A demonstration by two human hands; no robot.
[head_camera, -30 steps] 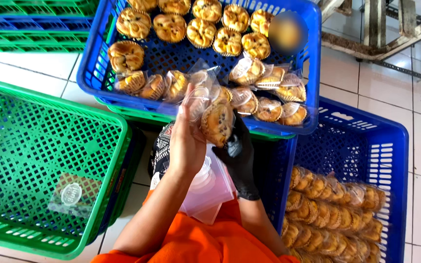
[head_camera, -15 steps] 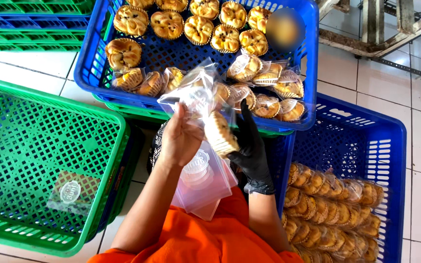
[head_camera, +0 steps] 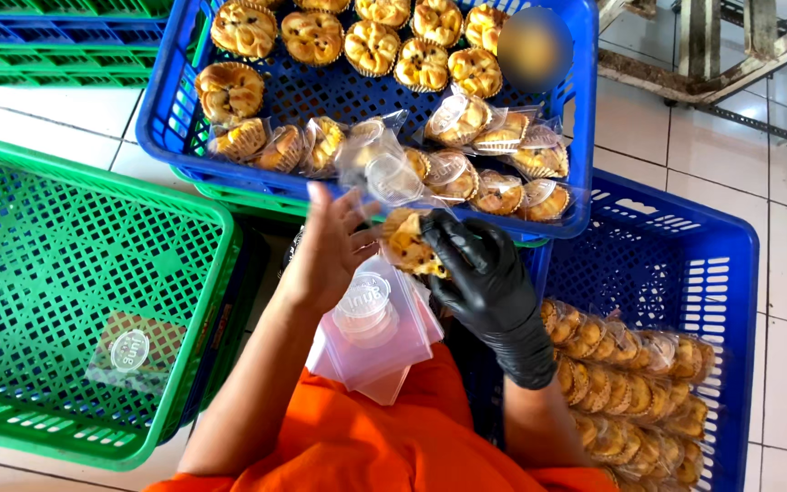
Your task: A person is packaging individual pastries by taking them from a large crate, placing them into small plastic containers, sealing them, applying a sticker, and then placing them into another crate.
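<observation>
My right hand (head_camera: pixel 489 287), in a black glove, grips a golden pastry (head_camera: pixel 407 241) in a paper cup above my lap. My bare left hand (head_camera: pixel 330 251) is just left of it, fingers raised, pinching the lower edge of a clear plastic bag (head_camera: pixel 380 164) that stands above the pastry. The bag's mouth is close to the pastry, and whether the pastry is partly inside I cannot tell. A stack of flat clear bags (head_camera: pixel 380 337) lies on my orange-clad lap below both hands.
A blue crate (head_camera: pixel 161 137) ahead holds bare pastries at the back and bagged ones in front. A green crate (head_camera: pixel 216 228) at my left holds one clear bag. A blue crate (head_camera: pixel 730 273) at my right holds bagged pastries. A metal frame (head_camera: pixel 730 55) stands on the tiles.
Both hands have come down and apart a little. The pastry, earlier raised against the crumpled bag, now sits lower in the gloved hand while the bag stands above it.
</observation>
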